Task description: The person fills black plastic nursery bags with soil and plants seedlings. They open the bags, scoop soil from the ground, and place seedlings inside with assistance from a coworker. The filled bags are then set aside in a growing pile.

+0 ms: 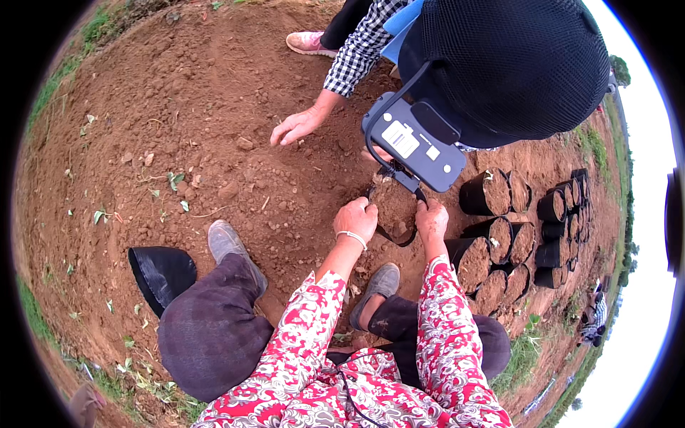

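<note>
Between my hands stands a black plastic nursery pot [397, 235] with brown soil [395, 206] inside. My left hand [356, 220] grips the left side of its rim, the wrist wearing a pale bracelet. On the right, my right hand [431, 219] pinches the rim's other side. A co-worker's cap and the grey device on it hide the pot's far part. One hand of that co-worker [299, 124] is over the loose soil ahead of my left hand; their other hand shows only partly behind the device.
Soil-filled black pots [500, 241] stand grouped at the right, with more rows [559, 230] beyond. A black pot [162, 275] lies on the ground near my left shoe [227, 243]. The co-worker's capped head [508, 69] leans in close. Another person [594, 318] is far right.
</note>
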Tool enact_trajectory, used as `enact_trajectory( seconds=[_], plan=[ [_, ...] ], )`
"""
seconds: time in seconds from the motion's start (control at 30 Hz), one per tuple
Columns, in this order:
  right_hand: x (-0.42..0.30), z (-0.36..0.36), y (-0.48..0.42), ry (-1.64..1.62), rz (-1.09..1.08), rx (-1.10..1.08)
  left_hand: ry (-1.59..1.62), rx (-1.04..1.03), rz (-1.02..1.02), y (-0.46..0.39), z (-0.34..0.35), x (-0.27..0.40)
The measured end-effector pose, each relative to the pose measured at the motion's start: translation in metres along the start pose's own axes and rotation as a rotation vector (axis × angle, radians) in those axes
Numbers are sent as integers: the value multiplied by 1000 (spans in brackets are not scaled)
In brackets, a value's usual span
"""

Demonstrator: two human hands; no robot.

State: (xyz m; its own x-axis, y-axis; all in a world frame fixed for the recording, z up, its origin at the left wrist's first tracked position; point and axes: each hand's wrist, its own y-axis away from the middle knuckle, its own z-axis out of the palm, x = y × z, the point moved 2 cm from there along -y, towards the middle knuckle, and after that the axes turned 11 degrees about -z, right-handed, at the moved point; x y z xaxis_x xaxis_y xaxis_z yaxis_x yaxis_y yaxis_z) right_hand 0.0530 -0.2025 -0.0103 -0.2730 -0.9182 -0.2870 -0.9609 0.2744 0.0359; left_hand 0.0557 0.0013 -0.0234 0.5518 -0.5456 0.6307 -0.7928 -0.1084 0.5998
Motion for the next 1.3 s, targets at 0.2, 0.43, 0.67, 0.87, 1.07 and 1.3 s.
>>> enact_trajectory(
  seconds=[0.2,0.43,0.67,0.87,1.07,1.3],
  plan=[
    [-23,2,0,109,-69,-59,-43,34,38,-2,1,0],
    [-6,-8,-4,84,23,-2,172,112,14,-8,8,-13],
    [-19,-20,-3,22,133,23,128,17,-4,-11,-3,-6],
    [-60,-38,-15,-275,87,-427,-76,-8,-70,1,-7,7],
    [-53,-9,-3,-205,-173,-372,-14,-13,67,-7,-3,-5],
    [-49,-25,-7,-56,-26,27,44,-7,6,-9,-5,-11]
  ],
)
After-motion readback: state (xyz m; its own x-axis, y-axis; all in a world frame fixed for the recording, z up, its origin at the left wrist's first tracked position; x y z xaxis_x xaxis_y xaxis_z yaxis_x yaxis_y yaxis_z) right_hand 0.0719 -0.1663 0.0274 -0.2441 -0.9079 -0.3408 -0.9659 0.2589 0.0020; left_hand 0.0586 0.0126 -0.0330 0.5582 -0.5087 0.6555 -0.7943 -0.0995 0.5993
